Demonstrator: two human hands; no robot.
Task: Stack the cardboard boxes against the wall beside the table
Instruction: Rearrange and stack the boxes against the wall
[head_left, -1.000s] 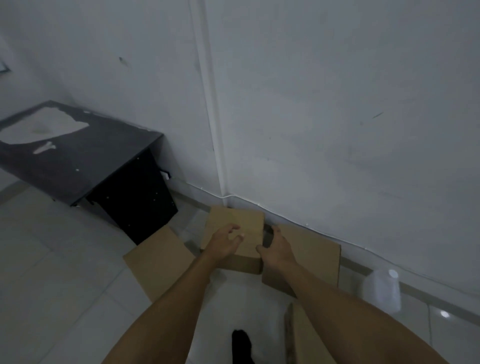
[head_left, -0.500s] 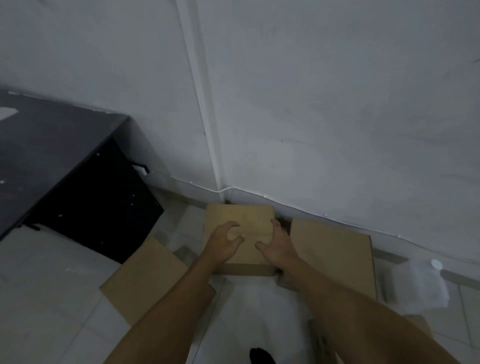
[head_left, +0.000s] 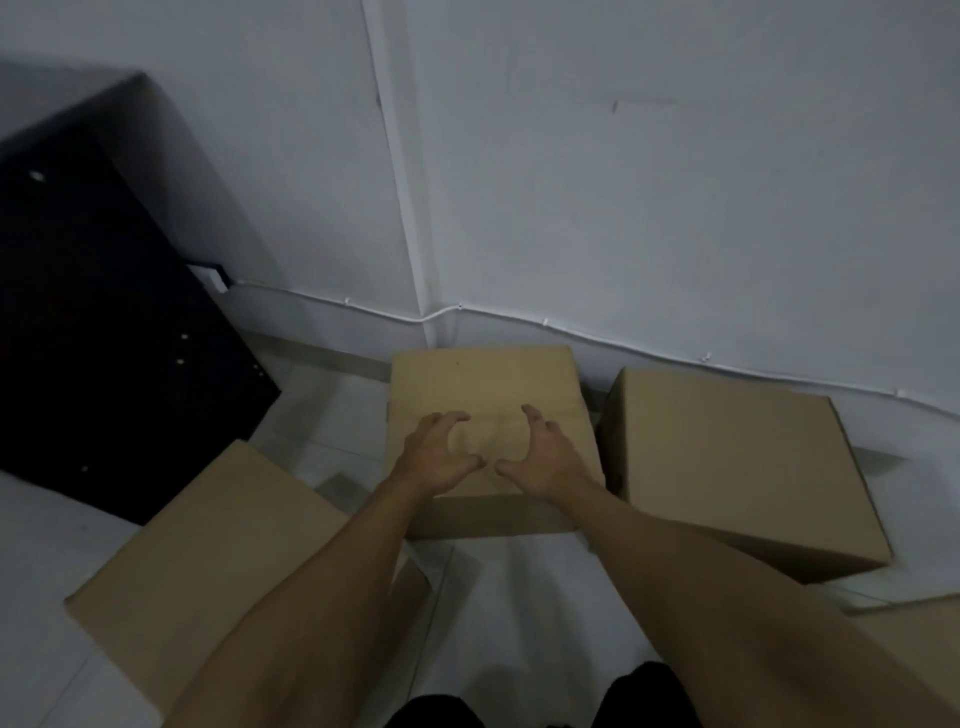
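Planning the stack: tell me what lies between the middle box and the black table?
Only bare pale floor separates the middle box from the black table, seen in the head view.

text: none legible | labels: none | boxes: unmarked

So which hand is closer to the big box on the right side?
The right hand. It is over the middle box, on the side toward the big box. The left hand is over the same middle box, farther away.
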